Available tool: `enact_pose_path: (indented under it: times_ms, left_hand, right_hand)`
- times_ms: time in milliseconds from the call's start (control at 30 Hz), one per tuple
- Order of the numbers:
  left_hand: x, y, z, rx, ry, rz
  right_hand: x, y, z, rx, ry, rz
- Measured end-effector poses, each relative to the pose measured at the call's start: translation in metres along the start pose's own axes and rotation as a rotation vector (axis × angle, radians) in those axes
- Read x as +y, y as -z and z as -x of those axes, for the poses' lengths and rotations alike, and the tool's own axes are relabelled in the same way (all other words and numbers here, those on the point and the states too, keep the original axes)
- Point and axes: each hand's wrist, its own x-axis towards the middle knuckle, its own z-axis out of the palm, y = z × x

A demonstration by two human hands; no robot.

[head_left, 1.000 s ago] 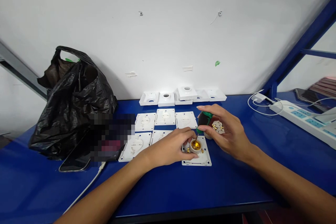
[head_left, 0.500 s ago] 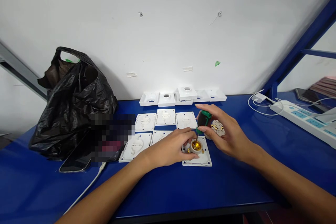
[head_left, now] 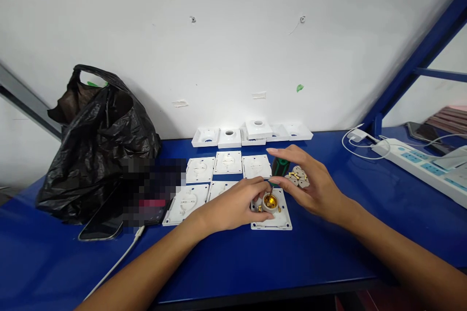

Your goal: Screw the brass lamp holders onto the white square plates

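My left hand (head_left: pixel 239 204) curls its thumb and fingers round a small round lamp socket (head_left: pixel 270 201) with a brass-coloured inside. The socket sits on a square white base plate (head_left: pixel 279 222), with small brass terminals at its sides. In my right hand (head_left: pixel 310 180) is a screwdriver (head_left: pixel 280 167) with a black and green handle, held between thumb and fingers. Its shaft points down into the socket; the tip is hard to see. Just behind the right hand's fingers lie several pale round socket pieces (head_left: pixel 299 175) with brass parts, partly covered.
Several more white base plates (head_left: pixel 228 161) lie left and behind. White square covers (head_left: pixel 229 138) line the wall. A black plastic bag (head_left: pixel 98 146) and a phone (head_left: pixel 104 221) with a cable (head_left: pixel 116 262) are at left. A white power strip (head_left: pixel 419 158) lies at right on the blue table (head_left: pixel 219 267).
The screwdriver handle has turned and leans differently in my right hand, whose fingers have shifted slightly. My left hand keeps its hold on the socket. The whole view has moved a little.
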Motion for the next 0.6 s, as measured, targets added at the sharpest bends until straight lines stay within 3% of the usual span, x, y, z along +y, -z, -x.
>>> enact_pose_path:
  times_ms: [100, 233, 367, 500, 600]
  left_hand:
    - [0.0001, 0.0002, -0.0002, 0.003, -0.008, 0.003]
    - [0.0003, 0.0000, -0.0001, 0.006, 0.003, -0.001]
    - [-0.0008, -0.0014, 0.0005, 0.014, 0.007, 0.012]
    - [-0.0030, -0.0021, 0.0004, 0.011, 0.002, 0.006]
    - [-0.0031, -0.0016, 0.0005, 0.004, 0.006, 0.016]
  right_hand:
    - [0.0033, -0.0031, 0.0017, 0.081, 0.028, 0.011]
    - [0.0018, -0.0049, 0.0023, -0.007, -0.004, -0.025]
    - [-0.0008, -0.0039, 0.0013, 0.037, 0.021, 0.006]
    - [-0.0003, -0.0036, 0.0020, -0.008, -0.007, 0.023]
    - [0.0013, -0.0057, 0.0037, 0.062, -0.004, 0.011]
